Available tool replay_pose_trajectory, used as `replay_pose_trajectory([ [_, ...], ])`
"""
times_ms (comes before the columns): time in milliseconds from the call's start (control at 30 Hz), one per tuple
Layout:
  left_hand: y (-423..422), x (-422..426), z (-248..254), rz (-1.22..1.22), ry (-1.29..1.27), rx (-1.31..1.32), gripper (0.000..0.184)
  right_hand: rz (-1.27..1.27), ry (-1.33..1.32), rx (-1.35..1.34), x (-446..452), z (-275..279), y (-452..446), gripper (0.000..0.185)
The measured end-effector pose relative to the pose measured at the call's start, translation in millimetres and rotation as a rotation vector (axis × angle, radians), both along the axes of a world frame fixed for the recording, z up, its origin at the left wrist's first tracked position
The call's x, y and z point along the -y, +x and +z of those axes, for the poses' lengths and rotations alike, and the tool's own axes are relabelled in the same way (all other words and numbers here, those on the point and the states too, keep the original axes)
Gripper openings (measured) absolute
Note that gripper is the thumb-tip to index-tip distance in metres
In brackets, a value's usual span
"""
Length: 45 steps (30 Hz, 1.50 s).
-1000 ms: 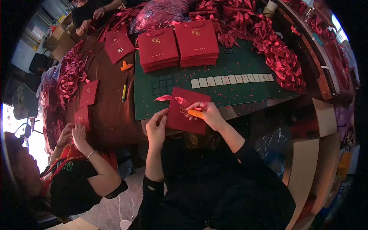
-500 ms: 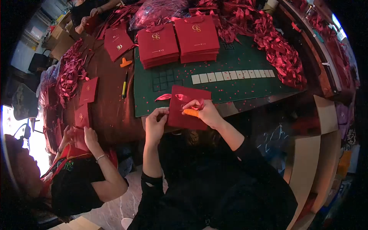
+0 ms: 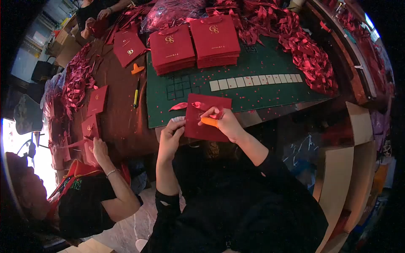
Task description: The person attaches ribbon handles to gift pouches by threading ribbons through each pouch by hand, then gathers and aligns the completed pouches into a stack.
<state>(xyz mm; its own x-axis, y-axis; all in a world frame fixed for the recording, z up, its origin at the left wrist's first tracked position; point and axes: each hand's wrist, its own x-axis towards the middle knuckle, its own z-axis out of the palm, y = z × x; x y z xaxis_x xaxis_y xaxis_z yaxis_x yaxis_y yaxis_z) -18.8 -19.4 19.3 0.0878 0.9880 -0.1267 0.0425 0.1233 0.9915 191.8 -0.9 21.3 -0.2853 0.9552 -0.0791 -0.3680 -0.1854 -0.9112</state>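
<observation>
A red paper bag (image 3: 208,131) lies in front of me at the near edge of the green mat. My left hand (image 3: 171,135) pinches its left edge, with something white around a fingertip. Over the bag, my right hand (image 3: 227,125) is closed, fingertips together on a strand of red ribbon (image 3: 216,113). An orange ribbed piece (image 3: 209,122) sits at the fingers of this hand; whether it is a finger cover or a handle I cannot tell. A loose ribbon end (image 3: 179,106) sticks out past the bag's upper left.
Two stacks of red bags (image 3: 172,48) stand on the green mat (image 3: 270,95), beside a row of white rectangles (image 3: 253,81). Piled ribbons (image 3: 314,63) lie right. A yellow-black pen (image 3: 136,97) and orange tool (image 3: 137,68) lie left. A co-worker's hand (image 3: 100,151) handles bags at lower left.
My right hand has shifted slightly over the bag and its fingers have moved a little. The co-worker at lower left has drawn one hand away to the left, stretching a ribbon.
</observation>
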Motion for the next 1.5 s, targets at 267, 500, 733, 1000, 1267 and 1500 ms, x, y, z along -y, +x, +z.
replay_pose_trajectory([
  [267,-2,1,-4,0.0,0.001,-0.009,0.019,-0.02,0.105,0.211,8,-11,-18,0.01],
  [500,3,2,1,-0.031,0.088,-0.066,0.021,-0.036,0.177,0.377,10,-1,-21,0.007],
  [733,10,10,4,-0.063,0.303,-0.477,0.026,-0.09,0.362,0.635,12,-3,-23,0.008],
  [1000,20,11,3,-0.048,0.542,-0.592,0.022,0.067,0.237,0.43,12,-6,-10,0.013],
  [1267,25,16,17,-0.107,0.623,-0.934,0.024,0.144,0.427,0.635,15,11,3,0.027],
  [1500,-29,11,21,0.129,0.714,-1.179,0.018,0.171,0.624,0.899,17,-14,18,0.065],
])
